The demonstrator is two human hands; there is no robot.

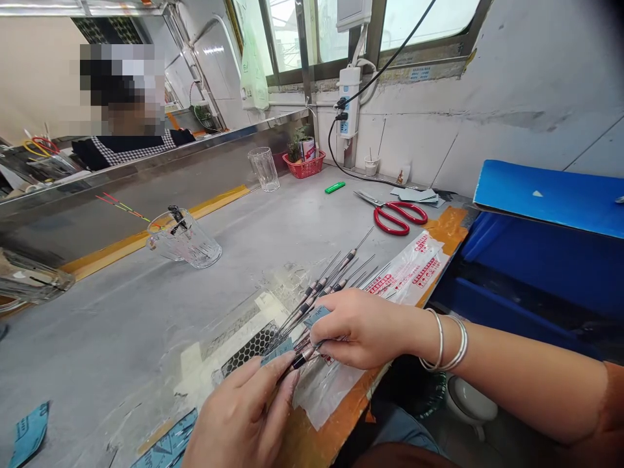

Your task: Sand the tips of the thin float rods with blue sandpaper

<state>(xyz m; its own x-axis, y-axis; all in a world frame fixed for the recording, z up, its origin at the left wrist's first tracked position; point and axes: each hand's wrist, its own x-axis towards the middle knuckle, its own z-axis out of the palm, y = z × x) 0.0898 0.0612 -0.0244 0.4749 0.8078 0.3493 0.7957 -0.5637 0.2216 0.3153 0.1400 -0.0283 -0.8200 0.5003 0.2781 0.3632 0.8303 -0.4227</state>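
A thin dark rod with a black and pale body (303, 357) lies between my two hands near the table's front edge. My left hand (253, 403) is closed around its lower end, with a piece of blue-grey sandpaper (277, 351) at the fingertips. My right hand (358, 325) pinches another folded piece of sandpaper (318, 316) close to the rod's other end. Just behind the hands, several similar thin rods (316, 286) lie side by side, partly over a white plastic bag with red print (404, 270). A black honeycomb-patterned strip (251, 348) shows beside my left hand.
Red-handled scissors (392, 218), a green object (335, 188) and grey sheets (416, 196) lie farther back. A glass mug (188, 240) stands left, another glass (264, 169) behind. Sandpaper pieces (30, 432) lie at lower left. Blue bins (531, 260) are right; a person (131, 146) is beyond the partition.
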